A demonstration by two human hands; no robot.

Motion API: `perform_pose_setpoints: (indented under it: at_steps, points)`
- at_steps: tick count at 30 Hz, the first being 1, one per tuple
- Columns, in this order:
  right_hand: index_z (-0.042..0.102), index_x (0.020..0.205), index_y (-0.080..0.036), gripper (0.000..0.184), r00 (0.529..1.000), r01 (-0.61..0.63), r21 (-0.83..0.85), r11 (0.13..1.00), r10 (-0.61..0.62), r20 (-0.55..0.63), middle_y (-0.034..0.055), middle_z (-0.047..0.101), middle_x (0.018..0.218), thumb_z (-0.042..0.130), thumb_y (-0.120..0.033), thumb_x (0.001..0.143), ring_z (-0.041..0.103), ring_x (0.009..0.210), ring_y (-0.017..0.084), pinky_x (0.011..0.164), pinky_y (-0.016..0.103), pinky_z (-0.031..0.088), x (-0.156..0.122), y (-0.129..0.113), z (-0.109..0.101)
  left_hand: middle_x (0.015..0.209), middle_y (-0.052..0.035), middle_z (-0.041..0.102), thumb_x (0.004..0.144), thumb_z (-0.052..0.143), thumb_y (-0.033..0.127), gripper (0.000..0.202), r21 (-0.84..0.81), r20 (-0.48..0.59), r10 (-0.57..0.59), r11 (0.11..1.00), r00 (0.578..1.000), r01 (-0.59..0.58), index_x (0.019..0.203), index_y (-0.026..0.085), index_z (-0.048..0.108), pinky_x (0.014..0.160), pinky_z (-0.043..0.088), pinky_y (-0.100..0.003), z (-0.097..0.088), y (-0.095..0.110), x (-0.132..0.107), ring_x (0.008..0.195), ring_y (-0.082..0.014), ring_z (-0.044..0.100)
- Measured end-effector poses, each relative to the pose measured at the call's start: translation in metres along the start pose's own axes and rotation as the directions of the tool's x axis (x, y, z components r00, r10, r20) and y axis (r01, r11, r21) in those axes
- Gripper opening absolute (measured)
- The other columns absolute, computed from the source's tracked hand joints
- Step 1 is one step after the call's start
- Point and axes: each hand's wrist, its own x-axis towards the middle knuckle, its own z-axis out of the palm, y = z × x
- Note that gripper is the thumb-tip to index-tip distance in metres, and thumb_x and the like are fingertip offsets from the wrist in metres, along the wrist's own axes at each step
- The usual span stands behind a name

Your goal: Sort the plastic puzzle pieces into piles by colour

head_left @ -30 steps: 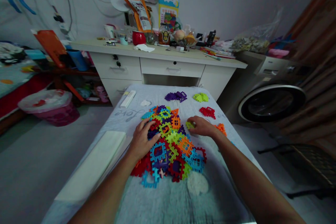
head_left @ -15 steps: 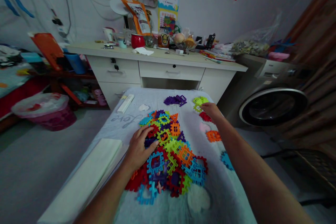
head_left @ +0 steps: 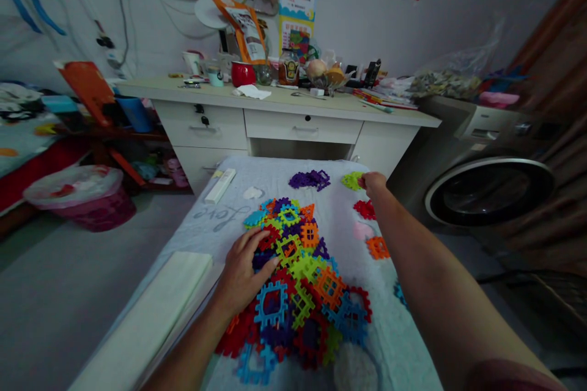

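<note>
A heap of flat plastic building pieces [head_left: 290, 248] with toothed edges, in red, blue, green, orange and purple, lies along the middle of the cloth-covered table. My left hand [head_left: 243, 266] rests on the heap's left side, thumb and fingers apart. At the far right, my right hand [head_left: 373, 184] has its fingers closed at the right edge of the green building pieces [head_left: 352, 180]; the fingertips are partly hidden. Nearer me along the right side are small groups of red pieces [head_left: 364, 209], orange pieces [head_left: 377, 247] and blue pieces [head_left: 400, 293], the last partly behind my forearm. Purple pieces [head_left: 309, 179] lie at the back.
A long white box [head_left: 151, 311] lies along the table's left edge, with a small white strip [head_left: 221, 186] farther back. Behind stands a white desk [head_left: 293, 125] crowded with jars and papers. A washing machine [head_left: 486, 189] is at right, a pink bin [head_left: 85, 198] at left.
My right hand has shifted slightly right, from the front of the green group to its right edge. My left hand stays on the heap. The view has tilted and moved slightly.
</note>
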Motion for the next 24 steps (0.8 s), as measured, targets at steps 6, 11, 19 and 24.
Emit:
perform_pose_setpoints:
  at_steps: [6,11,19,24]
  points:
    - [0.054,0.075,-0.018,0.015,0.999,-0.026,0.054,0.998,0.024,0.036,-0.0062,0.051,0.052,0.061,-0.005,0.078,0.057,0.044,0.008,0.046,0.017,0.051,0.001,0.004,0.002,0.136,-0.0092,0.052,0.084,0.059,0.044,0.046,0.009,-0.012,0.008,1.0,1.0,-0.008,0.126,0.025,0.057,0.108,0.041,-0.05,-0.001,0.001,0.0,0.128,-0.0284,0.049]
    - [0.054,0.075,-0.018,0.014,0.996,-0.015,0.099,0.995,0.007,0.084,-0.0054,0.054,0.056,0.066,-0.009,0.076,0.059,0.047,0.009,0.047,0.018,0.053,-0.021,0.005,-0.014,0.137,-0.0101,0.051,0.084,0.059,0.046,0.047,0.014,-0.021,0.016,1.0,1.0,-0.016,0.126,0.024,0.057,0.108,0.041,-0.05,-0.001,0.001,0.0,0.128,-0.0288,0.049]
    - [0.06,0.078,-0.018,0.008,0.912,0.037,0.049,0.998,-0.054,0.406,0.0024,0.067,0.076,0.063,-0.012,0.073,0.064,0.062,0.012,0.051,0.02,0.052,-0.102,0.015,-0.056,0.14,-0.0115,0.046,0.085,0.058,0.045,0.044,0.055,-0.132,0.067,0.997,0.989,-0.061,0.123,0.022,0.058,0.109,0.038,-0.051,-0.007,0.01,-0.001,0.13,-0.03,0.046]
    - [0.068,0.097,-0.019,0.026,0.627,0.479,-0.151,0.865,-0.216,0.748,0.0076,0.071,0.104,0.066,-0.037,0.078,0.066,0.096,0.022,0.084,0.038,0.054,-0.171,0.031,-0.09,0.137,-0.01,0.048,0.086,0.057,0.048,0.045,0.092,-0.105,0.122,0.989,0.987,-0.113,0.124,0.024,0.057,0.11,0.036,-0.05,-0.018,0.016,-0.002,0.13,-0.029,0.044]
